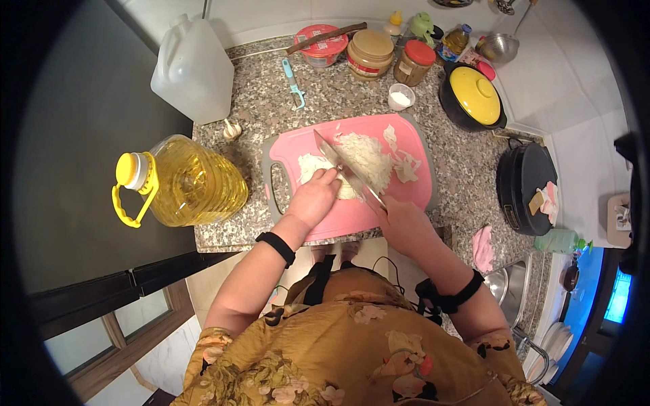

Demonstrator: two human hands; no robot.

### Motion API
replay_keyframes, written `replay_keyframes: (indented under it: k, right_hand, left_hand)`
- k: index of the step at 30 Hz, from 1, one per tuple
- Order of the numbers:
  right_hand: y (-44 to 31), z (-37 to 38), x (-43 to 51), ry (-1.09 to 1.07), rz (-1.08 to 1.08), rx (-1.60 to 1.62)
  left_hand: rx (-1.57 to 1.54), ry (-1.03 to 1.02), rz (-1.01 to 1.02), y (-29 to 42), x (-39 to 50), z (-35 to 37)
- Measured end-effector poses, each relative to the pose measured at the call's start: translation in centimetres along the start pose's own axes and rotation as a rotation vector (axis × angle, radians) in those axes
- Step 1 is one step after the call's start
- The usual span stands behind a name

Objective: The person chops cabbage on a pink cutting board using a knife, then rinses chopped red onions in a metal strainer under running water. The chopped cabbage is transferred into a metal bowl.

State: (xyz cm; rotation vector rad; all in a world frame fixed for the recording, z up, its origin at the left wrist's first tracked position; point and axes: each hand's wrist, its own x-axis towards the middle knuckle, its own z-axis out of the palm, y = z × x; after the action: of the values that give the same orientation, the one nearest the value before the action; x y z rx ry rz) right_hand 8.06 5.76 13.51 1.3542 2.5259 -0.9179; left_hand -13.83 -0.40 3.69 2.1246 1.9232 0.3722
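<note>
My right hand (406,226) grips a kitchen knife (359,181) by its handle. The wide steel blade slants across the pink cutting board (325,226), its tip towards the far left. Right of the blade lies a heap of finely cut pale vegetable (363,155), perhaps cabbage. Another pale portion, a sliced piece (311,166), is on the blade's left, and my left hand (316,197) holds it down with bent fingers close to the steel. Some larger pale scraps (407,166) rest near the board's right side. My fingers hide part of the held portion.
On the granite counter, a large oil bottle (203,182) and a garlic bulb (232,130) are at left. Beyond the board lie a blue peeler (292,81), jars (369,53) and a small cup of white powder (400,97). A yellow-lidded pot (475,96) and black appliance (525,188) stand right.
</note>
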Motion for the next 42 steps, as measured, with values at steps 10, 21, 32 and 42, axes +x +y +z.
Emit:
replay_keyframes:
  k: [10,21,32,42]
  right_hand:
    - [0.9,4.1,3.8,0.097,-0.014,0.013]
    - [1.4,0.4,0.6,-0.023,-0.077,-0.064]
    - [0.7,3.0,3.8,0.083,-0.01,0.037]
    - [2.2,2.0,0.2,0.009,-0.094,-0.116]
  left_hand:
    - [-0.027,0.106,0.005,-0.2,-0.1,0.5]
    - [-0.067,0.088,-0.033,0.2,-0.1,0.6]
    - [-0.068,0.163,-0.022,0.0,-0.2,1.5]
    - [-0.078,0.189,-0.032,0.0,0.0,1.6]
